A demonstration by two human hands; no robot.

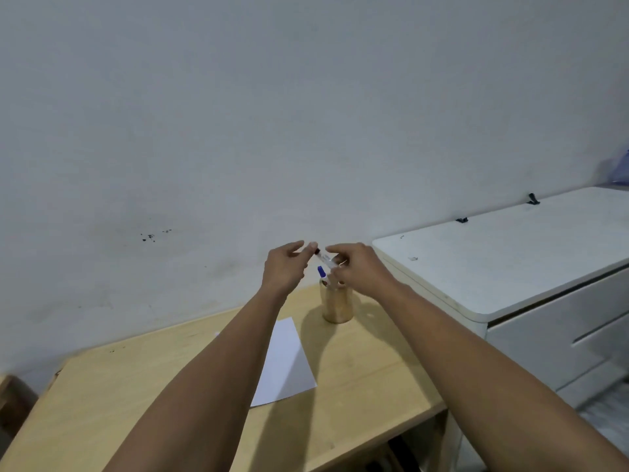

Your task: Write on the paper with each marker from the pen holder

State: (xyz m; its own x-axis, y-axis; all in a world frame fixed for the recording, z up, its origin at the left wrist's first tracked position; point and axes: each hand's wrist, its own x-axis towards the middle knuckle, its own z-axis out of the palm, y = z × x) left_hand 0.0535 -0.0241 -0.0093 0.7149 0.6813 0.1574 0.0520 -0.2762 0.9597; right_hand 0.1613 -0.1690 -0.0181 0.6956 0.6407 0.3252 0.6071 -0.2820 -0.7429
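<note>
A white marker with a dark cap [324, 257] is held in the air above the pen holder [337, 303], a tan cylinder on the wooden table [357, 369]. My right hand [357, 270] grips the marker's body. My left hand [285, 267] pinches its dark cap end. A blue-capped marker [321, 272] stands in the holder. A white sheet of paper [286, 362] lies on the table in front of the holder, partly hidden by my left forearm.
A white cabinet with drawers [510, 267] stands right of the table, with small dark clips on its top. A plain wall rises behind the table. A dark wooden piece [13, 400] shows at the far left edge.
</note>
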